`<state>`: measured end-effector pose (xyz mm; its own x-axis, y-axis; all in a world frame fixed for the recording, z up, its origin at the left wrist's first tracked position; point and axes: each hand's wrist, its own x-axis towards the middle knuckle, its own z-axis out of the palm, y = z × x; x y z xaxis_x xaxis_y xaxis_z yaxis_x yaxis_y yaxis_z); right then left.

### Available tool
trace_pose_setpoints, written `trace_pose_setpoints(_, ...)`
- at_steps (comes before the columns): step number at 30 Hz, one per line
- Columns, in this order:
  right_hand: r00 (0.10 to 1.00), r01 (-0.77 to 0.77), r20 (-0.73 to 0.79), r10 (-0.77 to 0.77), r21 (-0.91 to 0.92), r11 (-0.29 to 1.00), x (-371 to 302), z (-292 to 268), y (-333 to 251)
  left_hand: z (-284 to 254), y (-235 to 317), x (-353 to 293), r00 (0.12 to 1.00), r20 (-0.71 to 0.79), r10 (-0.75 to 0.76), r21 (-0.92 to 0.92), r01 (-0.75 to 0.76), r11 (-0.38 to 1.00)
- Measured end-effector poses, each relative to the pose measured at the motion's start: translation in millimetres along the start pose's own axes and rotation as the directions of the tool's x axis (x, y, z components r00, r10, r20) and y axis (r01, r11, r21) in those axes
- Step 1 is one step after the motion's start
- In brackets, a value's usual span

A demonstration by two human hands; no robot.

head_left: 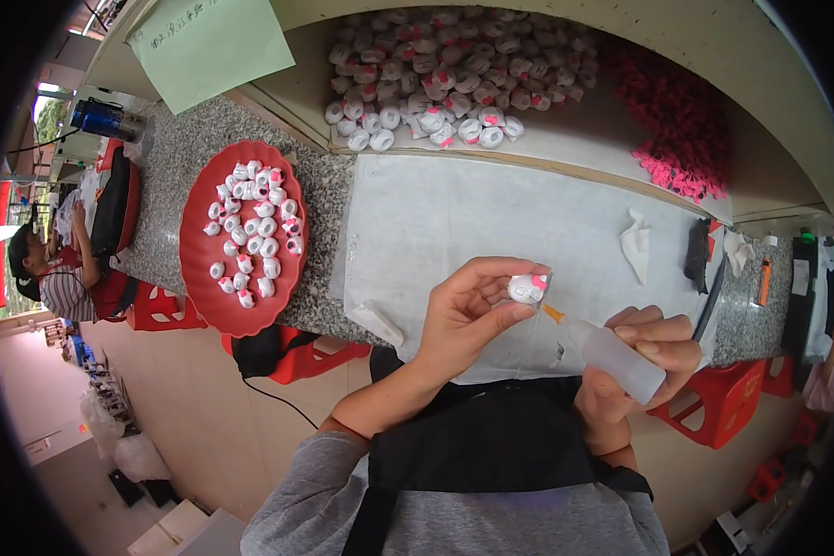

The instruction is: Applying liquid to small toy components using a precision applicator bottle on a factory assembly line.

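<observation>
Between the thumb and fingers of my left hand (473, 306) is a small white figurine head (527, 288) with a pink bow-like patch. My right hand (653, 347) is wrapped round a translucent white squeeze bottle (623, 363), tilted so that its orange nozzle (553, 313) points at the figurine head. The nozzle tip is right beside the piece; whether it touches I cannot tell. Both hands are above a white sheet (491, 222) on the table. Left of them, a red scalloped tray (199, 269) holds many similar white pieces with pink parts.
A shelf at the back holds a heap of white pieces (454, 69) and a pile of pink parts (681, 139). Crumpled tissue (636, 246) and an orange marker-like stick (764, 283) lie at right. A blue bottle (107, 119) stands far left, near another person (65, 278). Red stools (713, 403) are below.
</observation>
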<state>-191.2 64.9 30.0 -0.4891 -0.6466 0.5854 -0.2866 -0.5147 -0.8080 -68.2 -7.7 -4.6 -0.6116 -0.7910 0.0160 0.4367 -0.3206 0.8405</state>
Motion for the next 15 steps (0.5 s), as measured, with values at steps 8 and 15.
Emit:
trace_pose_setpoints(8,1.000,0.005,0.027,-0.005,0.015,1.000,2.5,1.3,-1.8,-0.1,1.4,-0.3,1.000,-0.007,0.006,0.026,-0.006,1.000)
trace_pose_setpoints(15,0.999,0.030,0.041,-0.031,0.018,0.999,2.7,0.0,-1.4,0.5,0.7,-0.5,1.000,-0.002,0.004,0.027,-0.004,1.000)
